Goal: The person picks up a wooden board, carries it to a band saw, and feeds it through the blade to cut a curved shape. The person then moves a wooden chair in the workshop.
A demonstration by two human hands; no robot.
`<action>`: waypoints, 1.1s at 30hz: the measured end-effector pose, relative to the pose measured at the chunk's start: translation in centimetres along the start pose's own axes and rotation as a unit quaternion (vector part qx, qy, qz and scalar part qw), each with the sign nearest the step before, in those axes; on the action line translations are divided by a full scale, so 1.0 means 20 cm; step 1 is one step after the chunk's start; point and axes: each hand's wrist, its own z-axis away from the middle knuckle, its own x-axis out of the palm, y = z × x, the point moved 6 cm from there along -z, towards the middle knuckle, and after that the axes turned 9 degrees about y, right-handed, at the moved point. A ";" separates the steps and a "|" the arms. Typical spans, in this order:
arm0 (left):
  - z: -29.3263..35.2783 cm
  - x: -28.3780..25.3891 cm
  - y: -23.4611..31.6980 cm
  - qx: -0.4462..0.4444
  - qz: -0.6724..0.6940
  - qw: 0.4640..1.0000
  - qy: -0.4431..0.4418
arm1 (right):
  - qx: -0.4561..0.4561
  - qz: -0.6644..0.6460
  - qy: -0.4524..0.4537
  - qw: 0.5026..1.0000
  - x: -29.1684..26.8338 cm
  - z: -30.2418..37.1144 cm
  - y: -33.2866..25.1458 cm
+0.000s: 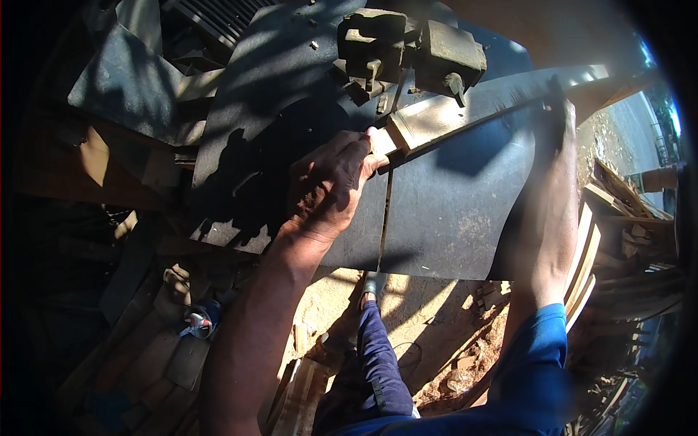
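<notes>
pale wooden board (436,122) spans the dark table (454,225), long axis running rightward and away from my left hand (331,180), which pinches its end. my right hand (556,116) is farther along; its grip i cannot tell.

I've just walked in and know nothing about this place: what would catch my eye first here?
Probably the long wooden plank slanting over the upper right of the dark worktable, with the left hand at its near end and the blurred right hand by its far part. Next come two chunky, weathered blocks at the table's top centre, and the narrow slot running from near them toward the table's lower edge.
</notes>
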 end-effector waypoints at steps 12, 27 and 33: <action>0.05 0.04 -0.06 -0.007 0.002 1.000 -0.004 | 0.017 0.129 -0.016 0.991 0.00 0.10 0.06; 0.03 0.10 -0.02 -0.002 0.020 1.000 -0.024 | -0.357 0.301 -0.139 0.873 -0.11 -0.01 -0.06; 0.07 0.16 -0.04 -0.005 0.014 1.000 -0.013 | -0.268 0.315 -0.090 0.906 -0.11 -0.07 -0.05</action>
